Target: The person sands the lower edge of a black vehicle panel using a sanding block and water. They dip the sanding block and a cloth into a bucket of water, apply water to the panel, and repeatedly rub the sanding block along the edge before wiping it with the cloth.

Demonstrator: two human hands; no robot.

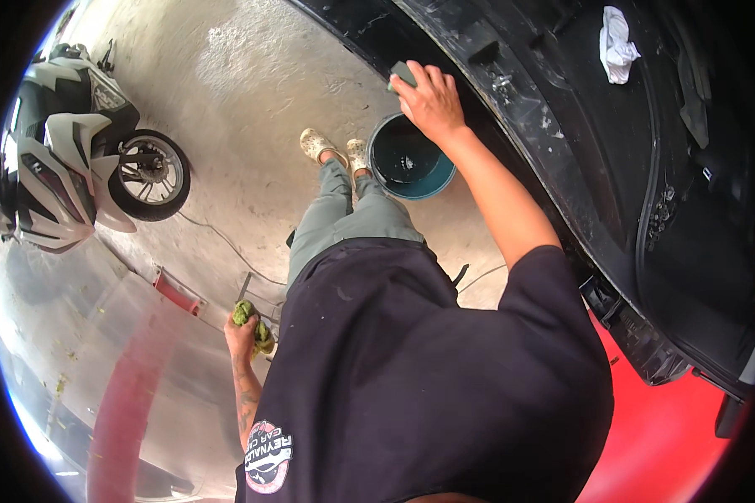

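My right hand (432,105) reaches forward with its fingers closed around a small dark grey-green sponge block (403,74). It is above the rim of a round bucket (432,191) that holds dark liquid, beside a long black car body part (554,159). Down at my left side, my left hand (241,337) grips a bunched yellow-green cloth (244,313), part of which hangs below the fingers.
A white and black motorcycle (67,159) stands at the far left. On the black car part lies a crumpled white cloth (617,46). A red car panel (654,419) is at lower right. A thin cable (218,235) crosses the concrete floor (252,84).
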